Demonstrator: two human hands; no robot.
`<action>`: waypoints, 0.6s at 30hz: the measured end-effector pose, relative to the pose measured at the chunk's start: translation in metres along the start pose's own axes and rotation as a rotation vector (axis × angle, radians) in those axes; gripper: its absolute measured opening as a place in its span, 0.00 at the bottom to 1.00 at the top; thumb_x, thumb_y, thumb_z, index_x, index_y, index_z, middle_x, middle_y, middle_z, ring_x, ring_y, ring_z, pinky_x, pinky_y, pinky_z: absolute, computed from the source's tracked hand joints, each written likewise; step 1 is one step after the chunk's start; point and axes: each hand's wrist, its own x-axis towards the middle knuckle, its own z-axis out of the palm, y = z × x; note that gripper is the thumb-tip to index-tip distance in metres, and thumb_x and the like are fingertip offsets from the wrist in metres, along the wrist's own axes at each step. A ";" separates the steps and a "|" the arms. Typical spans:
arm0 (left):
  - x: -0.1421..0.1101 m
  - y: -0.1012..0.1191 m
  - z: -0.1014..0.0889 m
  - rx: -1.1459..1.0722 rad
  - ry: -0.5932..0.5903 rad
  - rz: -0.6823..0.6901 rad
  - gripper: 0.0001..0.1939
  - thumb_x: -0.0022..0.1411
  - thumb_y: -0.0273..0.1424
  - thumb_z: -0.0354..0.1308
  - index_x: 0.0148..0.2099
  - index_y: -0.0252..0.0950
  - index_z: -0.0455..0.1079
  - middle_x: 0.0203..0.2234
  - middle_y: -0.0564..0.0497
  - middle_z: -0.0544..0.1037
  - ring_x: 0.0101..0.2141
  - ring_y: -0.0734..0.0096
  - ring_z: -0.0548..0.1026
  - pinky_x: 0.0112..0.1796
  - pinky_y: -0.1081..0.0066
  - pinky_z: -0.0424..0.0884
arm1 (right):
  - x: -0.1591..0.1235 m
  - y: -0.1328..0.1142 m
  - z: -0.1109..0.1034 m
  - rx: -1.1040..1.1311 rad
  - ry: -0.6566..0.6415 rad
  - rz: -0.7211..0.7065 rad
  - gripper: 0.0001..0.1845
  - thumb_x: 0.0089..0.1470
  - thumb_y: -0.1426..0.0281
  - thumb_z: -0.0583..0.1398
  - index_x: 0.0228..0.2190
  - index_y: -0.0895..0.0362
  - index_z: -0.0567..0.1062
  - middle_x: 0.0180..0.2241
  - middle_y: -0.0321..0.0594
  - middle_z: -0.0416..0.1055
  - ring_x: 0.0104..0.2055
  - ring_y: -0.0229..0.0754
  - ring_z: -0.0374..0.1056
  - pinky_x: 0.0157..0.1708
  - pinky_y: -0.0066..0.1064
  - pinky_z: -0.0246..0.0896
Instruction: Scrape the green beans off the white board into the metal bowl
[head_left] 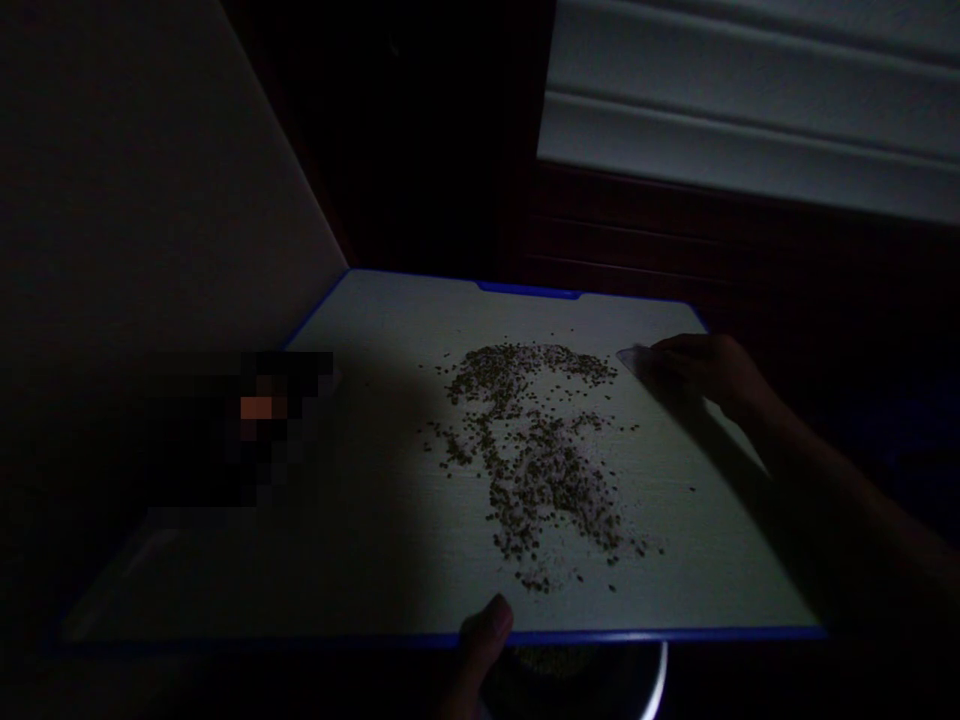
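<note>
White cutting board [360,320] is being steadied, seemingly, at its near edge by the left hand's [480,650] thumb, grip hidden; a flat translucent scraper [634,360] is being pinched tightly by the right hand [712,370] beside scattered seeds [532,450].

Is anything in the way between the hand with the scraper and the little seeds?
No, nothing visible is. The right hand holds a thin, pale scraper at the edge of the small brown seeds. Only the white, blue-edged cutting board lies beneath them.
</note>
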 end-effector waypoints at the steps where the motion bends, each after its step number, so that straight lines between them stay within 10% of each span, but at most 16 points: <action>1: 0.000 0.001 0.001 0.000 -0.006 0.005 0.03 0.62 0.34 0.68 0.37 0.51 0.81 0.33 0.47 0.91 0.67 0.40 0.77 0.60 0.61 0.77 | 0.006 -0.002 0.004 0.017 0.003 -0.010 0.13 0.63 0.60 0.68 0.39 0.56 0.88 0.40 0.46 0.87 0.41 0.52 0.82 0.45 0.44 0.75; 12: -0.002 -0.001 -0.001 -0.051 -0.045 -0.040 0.17 0.58 0.39 0.74 0.50 0.46 0.85 0.39 0.46 0.92 0.67 0.35 0.75 0.64 0.52 0.75 | 0.028 -0.053 0.040 0.171 -0.127 -0.154 0.18 0.62 0.60 0.67 0.44 0.60 0.88 0.41 0.48 0.87 0.36 0.42 0.77 0.43 0.38 0.72; 18: -0.003 -0.003 -0.011 -0.088 -0.077 -0.094 0.08 0.58 0.39 0.77 0.38 0.45 0.85 0.35 0.47 0.91 0.65 0.33 0.78 0.67 0.44 0.71 | -0.005 -0.078 0.054 0.232 -0.314 -0.253 0.15 0.62 0.61 0.67 0.44 0.57 0.89 0.39 0.44 0.87 0.35 0.41 0.76 0.39 0.35 0.73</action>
